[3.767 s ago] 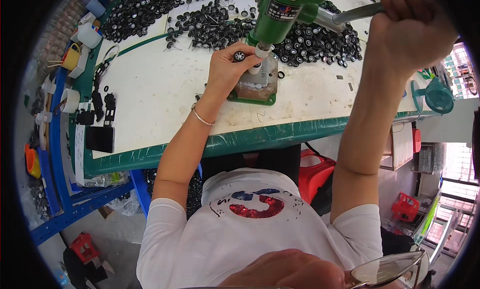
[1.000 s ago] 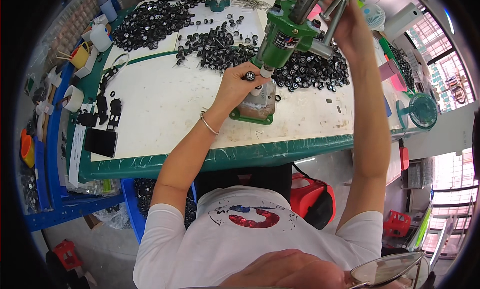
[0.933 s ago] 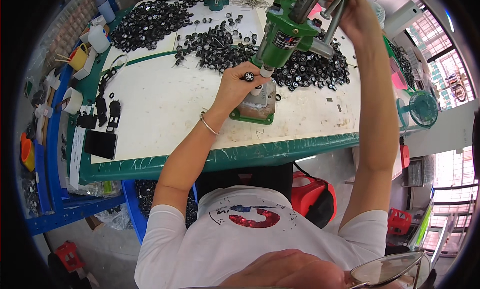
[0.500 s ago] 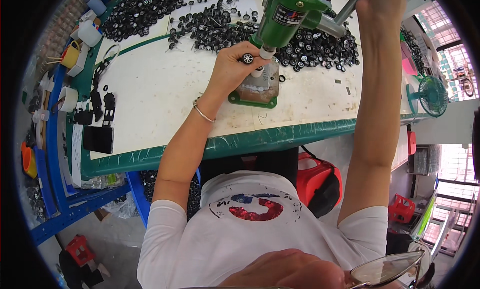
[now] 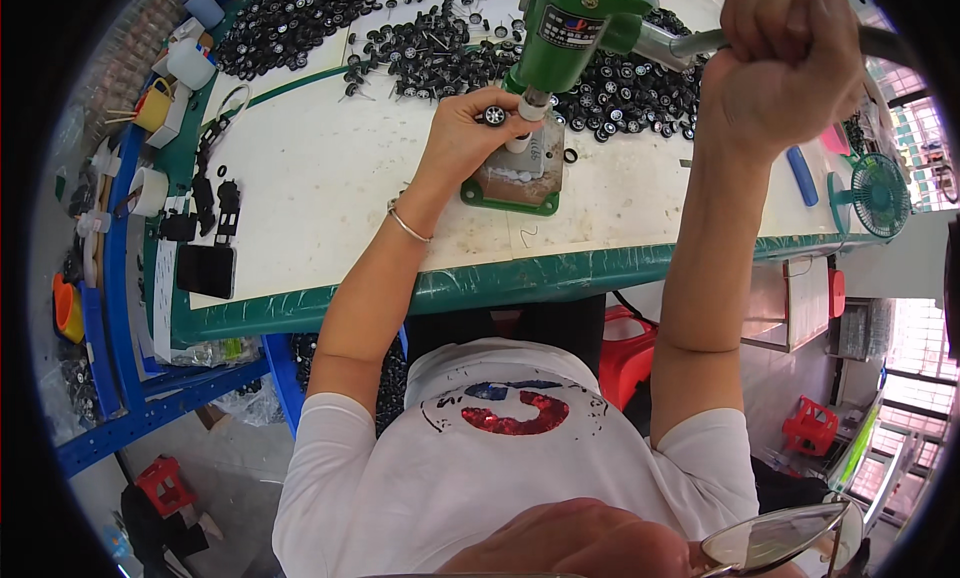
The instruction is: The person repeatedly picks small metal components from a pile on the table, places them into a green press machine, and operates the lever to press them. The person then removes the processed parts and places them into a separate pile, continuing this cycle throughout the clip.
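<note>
A green hand press stands on the table, its base plate toward me. My left hand is closed at the white tip of the press, its fingers pinching a small black toy wheel with a silver spoked face. The fingers hide part of what lies under the tip. My right hand is wrapped round the metal lever at the right of the press. A small black ring lies beside the base.
Heaps of black wheels, some on axles, cover the table's far side, one pile at far left. A phone and black plastic parts lie at left. A green fan stands at right, near a blue cylinder.
My right hand has pulled the lever down toward me and to the right. My left hand stays at the press with the wheel. The view has shifted slightly.
</note>
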### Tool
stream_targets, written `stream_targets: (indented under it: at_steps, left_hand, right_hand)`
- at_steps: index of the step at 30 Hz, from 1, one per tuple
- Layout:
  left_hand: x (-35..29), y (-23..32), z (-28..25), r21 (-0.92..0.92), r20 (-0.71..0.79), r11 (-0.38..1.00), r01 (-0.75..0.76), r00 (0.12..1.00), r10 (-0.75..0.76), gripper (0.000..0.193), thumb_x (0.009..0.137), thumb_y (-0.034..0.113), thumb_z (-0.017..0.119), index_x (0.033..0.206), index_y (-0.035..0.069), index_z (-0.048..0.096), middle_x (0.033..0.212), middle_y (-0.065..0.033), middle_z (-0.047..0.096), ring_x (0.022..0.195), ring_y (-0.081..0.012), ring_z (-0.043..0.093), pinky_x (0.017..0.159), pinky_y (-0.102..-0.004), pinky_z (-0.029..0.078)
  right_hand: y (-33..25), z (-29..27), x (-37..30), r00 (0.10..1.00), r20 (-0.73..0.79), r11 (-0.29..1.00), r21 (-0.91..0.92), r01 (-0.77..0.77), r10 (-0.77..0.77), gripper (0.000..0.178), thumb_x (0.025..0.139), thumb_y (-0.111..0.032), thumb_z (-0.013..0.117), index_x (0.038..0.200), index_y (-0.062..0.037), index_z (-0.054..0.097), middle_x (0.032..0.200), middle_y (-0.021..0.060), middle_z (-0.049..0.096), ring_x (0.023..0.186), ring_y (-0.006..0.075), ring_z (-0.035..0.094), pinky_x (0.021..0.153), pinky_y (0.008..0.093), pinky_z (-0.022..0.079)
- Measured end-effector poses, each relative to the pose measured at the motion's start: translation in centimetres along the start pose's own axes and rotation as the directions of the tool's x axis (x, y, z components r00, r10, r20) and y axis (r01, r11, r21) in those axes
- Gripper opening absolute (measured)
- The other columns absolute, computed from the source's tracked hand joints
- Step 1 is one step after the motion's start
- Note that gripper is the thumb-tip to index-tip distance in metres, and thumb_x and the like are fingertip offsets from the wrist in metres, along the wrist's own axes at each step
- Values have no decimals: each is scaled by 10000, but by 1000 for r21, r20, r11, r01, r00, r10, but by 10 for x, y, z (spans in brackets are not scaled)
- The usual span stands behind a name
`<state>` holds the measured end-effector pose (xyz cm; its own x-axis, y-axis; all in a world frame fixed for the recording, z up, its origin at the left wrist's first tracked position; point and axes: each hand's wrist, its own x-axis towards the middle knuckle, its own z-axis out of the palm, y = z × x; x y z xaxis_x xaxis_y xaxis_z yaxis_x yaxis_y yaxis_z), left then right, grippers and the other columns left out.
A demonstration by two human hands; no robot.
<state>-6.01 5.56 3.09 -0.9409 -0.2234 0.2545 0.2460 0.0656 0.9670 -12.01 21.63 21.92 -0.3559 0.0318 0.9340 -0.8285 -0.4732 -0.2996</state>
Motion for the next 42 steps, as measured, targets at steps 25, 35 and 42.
stream_targets:
  at_steps: [25,35,42]
  left_hand:
    - [-69,3,-113,271,28,893,360,924,-381,269,748,186,776,962,47,693,678,14,593,650,-69,554,573,-231,416]
    - [-59,15,-73,720,55,679,143,964,-260,273,697,165,805,906,23,704,738,-34,625,639,-88,542,613,-250,450]
    - [-41,8,-68,138,-159,905,401,911,-380,208,755,200,798,845,54,681,720,16,606,562,-46,500,480,-193,339]
  right_hand:
    - [51,-95,-69,569,-83,470,-473,-745,818,300,936,-280,524,1027,-27,658,727,42,609,562,88,540,515,210,399]
    - [59,-127,-181,558,182,327,-930,-171,810,166,849,-191,640,997,-117,639,893,51,602,746,220,620,662,353,491]
    - [54,-120,-184,587,335,285,-941,180,737,134,895,-203,589,1002,-130,625,895,42,572,710,254,613,618,369,478]
